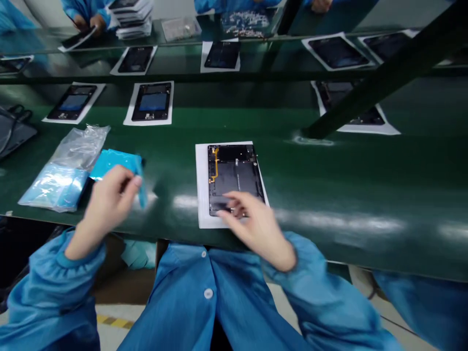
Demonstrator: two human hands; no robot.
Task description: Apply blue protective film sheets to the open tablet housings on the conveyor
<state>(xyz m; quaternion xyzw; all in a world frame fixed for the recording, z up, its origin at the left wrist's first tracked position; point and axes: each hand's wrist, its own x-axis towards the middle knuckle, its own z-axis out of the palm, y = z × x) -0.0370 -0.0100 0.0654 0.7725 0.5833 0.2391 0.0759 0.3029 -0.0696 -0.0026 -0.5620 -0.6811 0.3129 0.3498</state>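
Note:
My left hand (113,197) pinches a thin blue strip of film (142,183), blurred by motion, just right of a stack of blue film sheets (115,161). In front of me lies an opened tablet housing (236,175), black inside with an orange flex cable (216,165) along its left side. It rests on a white sheet (203,195). Over the housing's lower right part is my right hand (250,217), thumb and index finger apart with nothing visible between them. It hides that corner, and I cannot tell whether it touches the housing.
Left of the film stack is a clear plastic bag (54,183) of blue sheets. More tablet housings (152,102) on white sheets line the green bench (365,180) and the shelf behind. A dark slanted post (351,102) stands at right. Co-workers' hands (97,23) show at the far side.

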